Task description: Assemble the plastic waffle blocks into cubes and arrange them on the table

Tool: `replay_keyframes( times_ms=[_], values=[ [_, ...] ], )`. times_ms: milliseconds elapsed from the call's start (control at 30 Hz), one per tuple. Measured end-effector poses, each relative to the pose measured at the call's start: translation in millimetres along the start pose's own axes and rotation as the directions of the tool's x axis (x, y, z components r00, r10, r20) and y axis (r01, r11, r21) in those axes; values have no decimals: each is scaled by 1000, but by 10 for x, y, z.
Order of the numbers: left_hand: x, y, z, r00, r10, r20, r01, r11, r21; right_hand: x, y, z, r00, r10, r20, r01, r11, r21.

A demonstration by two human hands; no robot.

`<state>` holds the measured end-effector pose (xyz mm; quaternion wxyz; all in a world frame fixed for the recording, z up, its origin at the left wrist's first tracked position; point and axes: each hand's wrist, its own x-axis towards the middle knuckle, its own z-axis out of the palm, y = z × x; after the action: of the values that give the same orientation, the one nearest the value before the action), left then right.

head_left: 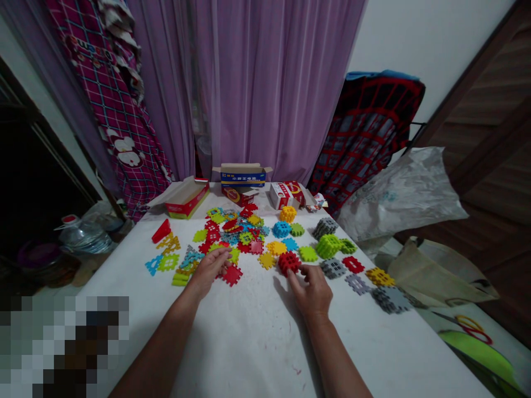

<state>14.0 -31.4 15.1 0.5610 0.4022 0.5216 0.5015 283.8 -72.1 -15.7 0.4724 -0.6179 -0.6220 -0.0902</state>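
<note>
Flat plastic building tiles with toothed edges lie on the white-covered table. My left hand (212, 269) is just in front of a mixed tile pile (232, 229), beside a red square tile (231, 275). Its fingers are curved and slightly apart, with nothing visible in them. My right hand (314, 290) has its thumb and fingers at a stack of red tiles (289, 263), touching its near side. Around that stack are a yellow stack (276, 248), a lime tile (308, 254), a grey stack (333, 268) and a lime stack (328, 246).
At the back stand an open red box (188, 200), a blue box (243, 178) and a red-and-white box (286, 194). More grey tiles (392, 299) lie near the right edge. Off that side are a plastic bag (398, 199) and scissors (473, 329).
</note>
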Motion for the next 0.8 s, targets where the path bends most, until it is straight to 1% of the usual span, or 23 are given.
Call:
replay_keyframes(
  times_ms=[67, 133, 200, 267, 333, 367, 467, 567, 600, 667, 733, 800],
  values=[
    [30, 55, -103, 998, 31, -49, -32, 999, -5, -43, -98, 18, 995, -87, 55, 83, 993, 81],
    [60, 108, -229, 991, 67, -119, -65, 998, 18, -117, -216, 71, 972, -186, 145, 163, 975, 154],
    [80, 148, -351, 978, 110, -175, -94, 991, 94, -199, -334, 147, 926, -269, 265, 218, 954, 204],
    [83, 168, -440, 969, 165, -182, -122, 967, 223, -263, -428, 220, 866, -310, 393, 241, 946, 215],
    [67, 171, -474, 969, 208, -133, -142, 910, 388, -295, -484, 273, 820, -305, 485, 241, 952, 190],
    [51, 169, -469, 973, 213, -92, -146, 869, 472, -300, -496, 288, 809, -292, 510, 235, 956, 175],
    [-23, 150, -372, 977, 205, 64, -194, 713, 674, -295, -498, 300, 806, -261, 531, 211, 965, 153],
    [-110, 127, -224, 944, 268, 195, -315, 546, 776, -289, -486, 291, 807, -259, 531, 212, 966, 149],
    [-132, 120, -185, 931, 292, 219, -343, 497, 797, -290, -484, 289, 807, -258, 532, 212, 966, 147],
    [-155, 108, -143, 921, 313, 231, -352, 415, 839, -294, -482, 288, 808, -253, 533, 206, 967, 147],
    [-147, 96, -159, 927, 304, 220, -322, 347, 881, -297, -480, 289, 805, -250, 538, 198, 968, 153],
    [-116, 74, -221, 938, 277, 209, -289, 291, 912, -300, -475, 288, 798, -243, 551, 185, 970, 161]
  ],
)
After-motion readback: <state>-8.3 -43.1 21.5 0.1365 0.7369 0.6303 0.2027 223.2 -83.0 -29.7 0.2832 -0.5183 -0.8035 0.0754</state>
